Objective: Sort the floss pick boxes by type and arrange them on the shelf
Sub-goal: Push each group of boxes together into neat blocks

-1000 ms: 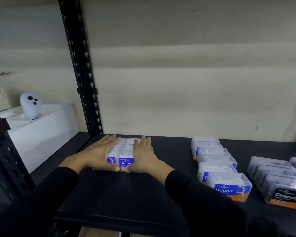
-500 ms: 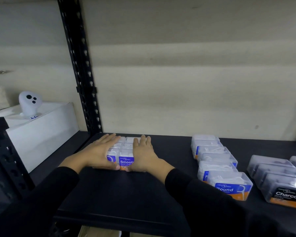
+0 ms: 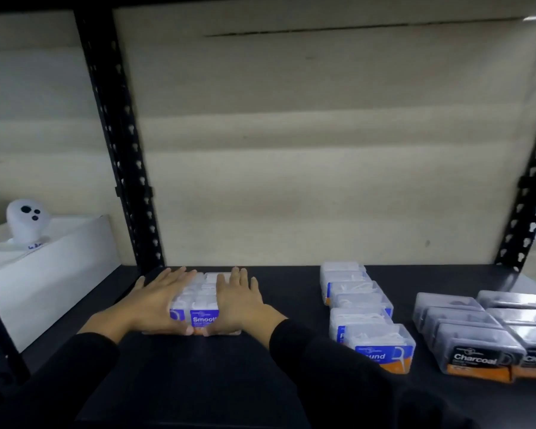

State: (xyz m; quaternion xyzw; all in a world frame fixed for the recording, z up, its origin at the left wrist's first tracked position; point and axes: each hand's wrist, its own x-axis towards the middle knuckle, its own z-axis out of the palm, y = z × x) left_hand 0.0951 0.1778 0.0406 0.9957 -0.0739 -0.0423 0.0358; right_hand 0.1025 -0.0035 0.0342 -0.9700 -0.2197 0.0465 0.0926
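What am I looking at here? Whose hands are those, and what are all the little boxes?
The camera sits on a person's head, so you see what they see, looking down at a black shelf. The left hand and right hand lie flat against the two sides of a block of Smooth boxes, squeezing it tidy. To the right stands a row of Round boxes, then dark Charcoal boxes. They hold floss picks for cleaning teeth. Far left, a white ghost toy sits on a white box.
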